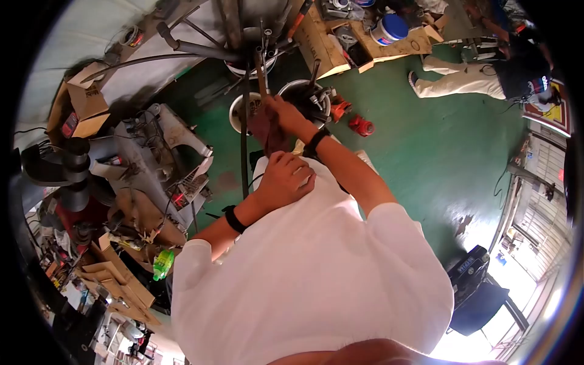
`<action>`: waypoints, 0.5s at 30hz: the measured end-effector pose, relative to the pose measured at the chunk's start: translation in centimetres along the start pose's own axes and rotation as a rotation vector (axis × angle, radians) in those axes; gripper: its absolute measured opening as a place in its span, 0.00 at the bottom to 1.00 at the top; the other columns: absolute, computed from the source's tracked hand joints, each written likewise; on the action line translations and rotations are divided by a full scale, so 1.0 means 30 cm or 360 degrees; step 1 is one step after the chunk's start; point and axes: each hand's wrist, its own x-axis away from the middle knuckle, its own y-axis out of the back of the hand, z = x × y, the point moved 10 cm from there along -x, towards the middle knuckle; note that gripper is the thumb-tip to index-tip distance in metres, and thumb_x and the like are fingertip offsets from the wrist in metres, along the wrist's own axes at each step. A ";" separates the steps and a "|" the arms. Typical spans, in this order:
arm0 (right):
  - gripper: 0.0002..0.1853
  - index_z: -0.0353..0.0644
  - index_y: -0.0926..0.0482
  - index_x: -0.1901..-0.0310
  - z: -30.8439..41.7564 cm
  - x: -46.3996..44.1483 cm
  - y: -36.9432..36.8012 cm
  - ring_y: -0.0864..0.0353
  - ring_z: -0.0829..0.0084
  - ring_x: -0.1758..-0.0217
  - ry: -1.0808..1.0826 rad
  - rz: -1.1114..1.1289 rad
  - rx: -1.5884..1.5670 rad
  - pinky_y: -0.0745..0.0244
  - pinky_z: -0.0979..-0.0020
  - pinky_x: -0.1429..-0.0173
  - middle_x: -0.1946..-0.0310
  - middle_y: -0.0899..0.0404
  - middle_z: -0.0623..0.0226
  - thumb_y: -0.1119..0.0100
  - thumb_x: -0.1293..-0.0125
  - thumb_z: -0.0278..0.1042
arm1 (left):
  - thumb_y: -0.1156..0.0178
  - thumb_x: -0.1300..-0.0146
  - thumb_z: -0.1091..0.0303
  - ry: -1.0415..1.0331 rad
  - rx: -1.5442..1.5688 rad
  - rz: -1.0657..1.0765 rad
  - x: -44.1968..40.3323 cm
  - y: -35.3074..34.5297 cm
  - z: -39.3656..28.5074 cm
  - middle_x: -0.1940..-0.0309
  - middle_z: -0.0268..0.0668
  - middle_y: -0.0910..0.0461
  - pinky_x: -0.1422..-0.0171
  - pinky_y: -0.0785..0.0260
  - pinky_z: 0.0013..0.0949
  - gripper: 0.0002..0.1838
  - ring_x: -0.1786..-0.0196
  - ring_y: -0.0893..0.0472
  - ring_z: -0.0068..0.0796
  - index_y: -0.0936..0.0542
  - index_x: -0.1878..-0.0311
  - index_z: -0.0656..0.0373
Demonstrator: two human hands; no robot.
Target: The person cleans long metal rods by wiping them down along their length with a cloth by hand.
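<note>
A dark reddish-brown rag [266, 129] hangs below the closed fingers of my right hand [291, 115]. A long, thin, brownish bar [261, 76] rises from the same grip toward the bucket behind; how far it runs inside the rag is hidden. My left hand [285, 177] is lower, close to my white shirt, with its fingers curled at the rag's lower end. What those fingers hold is hidden. Just beyond my hands stand a white bucket [235, 115] and a second bucket [329, 104] full of metal parts and tools.
Red jack-like parts [361, 126] sit on the green floor [404, 161]. A wooden bench [389, 52] carries a blue-lidded tub [389, 29]. Left are a cluttered metal machine [146, 158] and cardboard boxes [88, 100]. Another person [474, 79] is at the upper right.
</note>
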 end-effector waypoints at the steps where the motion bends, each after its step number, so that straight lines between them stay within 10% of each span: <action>1: 0.23 0.41 0.31 0.44 0.087 0.020 0.029 0.26 0.43 0.43 0.0244 -0.0004 -0.0075 0.26 0.53 0.43 0.46 0.28 0.51 0.43 0.44 0.20 | 0.30 0.48 0.69 -0.0017 0.0030 0.0021 -0.003 -0.006 -0.002 0.65 0.28 0.20 0.47 0.34 0.40 0.08 0.57 0.21 0.32 0.20 0.67 0.52; 13: 0.22 0.43 0.29 0.41 0.401 0.243 0.084 0.21 0.53 0.53 0.0796 0.0450 0.0304 0.24 0.60 0.49 0.50 0.29 0.55 0.45 0.38 0.30 | 0.31 0.44 0.65 -0.0157 0.0007 0.0097 -0.026 -0.009 -0.037 0.67 0.28 0.20 0.45 0.34 0.42 0.05 0.57 0.21 0.32 0.18 0.68 0.52; 15: 0.38 0.45 0.34 0.29 0.310 0.211 0.009 0.23 0.56 0.42 0.0353 0.0931 0.0268 0.23 0.60 0.43 0.41 0.31 0.57 0.37 0.44 0.37 | 0.31 0.43 0.65 -0.0127 0.0044 0.0093 -0.011 -0.026 -0.023 0.67 0.30 0.20 0.45 0.34 0.44 0.05 0.58 0.21 0.32 0.18 0.68 0.50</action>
